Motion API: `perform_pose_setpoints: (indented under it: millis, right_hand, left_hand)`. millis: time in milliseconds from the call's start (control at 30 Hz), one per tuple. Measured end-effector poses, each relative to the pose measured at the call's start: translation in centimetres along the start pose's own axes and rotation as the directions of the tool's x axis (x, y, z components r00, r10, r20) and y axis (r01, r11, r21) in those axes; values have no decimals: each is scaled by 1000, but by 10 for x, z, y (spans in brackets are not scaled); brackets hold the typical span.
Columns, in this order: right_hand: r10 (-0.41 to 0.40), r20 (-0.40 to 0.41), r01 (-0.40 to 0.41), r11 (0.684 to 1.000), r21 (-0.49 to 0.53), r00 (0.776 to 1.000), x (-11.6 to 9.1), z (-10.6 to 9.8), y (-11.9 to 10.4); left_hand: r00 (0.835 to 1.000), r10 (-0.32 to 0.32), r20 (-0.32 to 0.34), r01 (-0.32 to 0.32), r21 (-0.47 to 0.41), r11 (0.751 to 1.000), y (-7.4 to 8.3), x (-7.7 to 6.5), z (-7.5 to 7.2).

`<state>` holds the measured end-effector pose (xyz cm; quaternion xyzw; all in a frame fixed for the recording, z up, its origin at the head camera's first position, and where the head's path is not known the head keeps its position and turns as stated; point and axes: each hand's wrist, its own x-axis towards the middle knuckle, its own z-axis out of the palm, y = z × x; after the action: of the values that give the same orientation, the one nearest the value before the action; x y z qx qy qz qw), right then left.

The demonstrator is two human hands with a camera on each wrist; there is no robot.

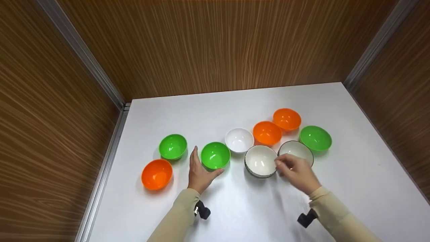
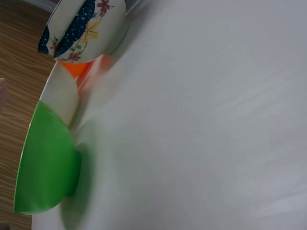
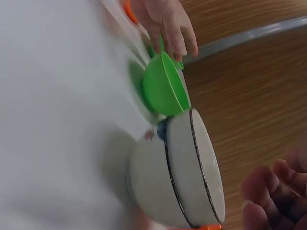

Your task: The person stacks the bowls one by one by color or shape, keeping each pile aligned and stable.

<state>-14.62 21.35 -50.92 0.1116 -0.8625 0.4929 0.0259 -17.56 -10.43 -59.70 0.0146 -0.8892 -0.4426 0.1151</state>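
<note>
My left hand is at the near-left side of a green bowl, thumb and fingers spread; contact cannot be told. In the left wrist view, this green bowl stands upright. My right hand hovers by the right rim of two nested white bowls, its fingers loosely bent with nothing in them. The right wrist view shows a gap between these fingers and the nested bowls. Partly hidden behind my right hand is another dark-rimmed white bowl. Blue and floral decoration marks the outside of the nested bowls.
A plain white bowl and two orange bowls stand farther back. One green bowl is at the right. On the left are a green bowl and an orange bowl. Wood-grain panels enclose the white table.
</note>
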Motion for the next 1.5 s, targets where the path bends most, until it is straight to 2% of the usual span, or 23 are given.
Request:
perform_pose_setpoints:
  millis: [133, 200, 267, 367, 433, 533, 633, 800, 900, 1033, 1133, 1267, 1433, 1500]
  right_hand:
    - [-48, 52, 47, 999, 19, 998, -6, 27, -16]
    - [-79, 126, 73, 996, 55, 989, -10, 43, -13]
    - [-118, 207, 106, 992, 67, 971, -16, 58, -16]
    - [-149, 337, 129, 988, 82, 929, -22, 83, -17]
    - [-138, 400, 120, 990, 69, 906, -23, 97, -13]
    - [-60, 455, 41, 998, 52, 888, -18, 115, -6]
    - [9, 460, -26, 999, 31, 888, -9, 129, -1]
    - [78, 410, -110, 992, 57, 909, 3, 145, 4]
    - [149, 386, -223, 963, 154, 910, 8, 153, 7]
    - [210, 379, -330, 899, 288, 901, 12, 155, 5]
    - [203, 385, -336, 887, 317, 900, 11, 149, -1]
    - [160, 381, -284, 912, 295, 910, 6, 141, -7]
    - [112, 371, -212, 948, 239, 922, 0, 140, 10]
    - [98, 380, -194, 955, 223, 920, -1, 140, 21]
  left_hand:
    - [999, -10, 48, 10, -5, 1000, -4, 4, 5]
    - [998, -8, 56, 9, -13, 1000, -5, 5, 8]
    - [998, -12, 58, 13, -15, 1000, -6, 6, 10]
    - [999, -15, 40, 15, -18, 1000, -8, 9, 13]
    - [999, -20, 30, 21, -11, 1000, -10, 12, 15]
    - [999, -24, 24, 25, -6, 1000, -11, 14, 16]
    - [1000, -15, 23, 15, -9, 1000, -12, 14, 15]
    - [1000, 22, 7, -22, 3, 1000, -12, 11, 13]
    - [999, 36, 5, -36, -2, 999, -12, 6, 13]
    - [998, 43, 36, -43, -5, 999, -13, -3, 12]
    - [995, 54, 85, -54, 3, 999, -12, -10, 10]
    - [983, 70, 170, -71, -3, 997, -9, -19, 6]
    - [964, 80, 253, -75, -31, 997, -4, -31, 2]
    - [959, 82, 271, -76, -36, 996, -2, -36, 0]
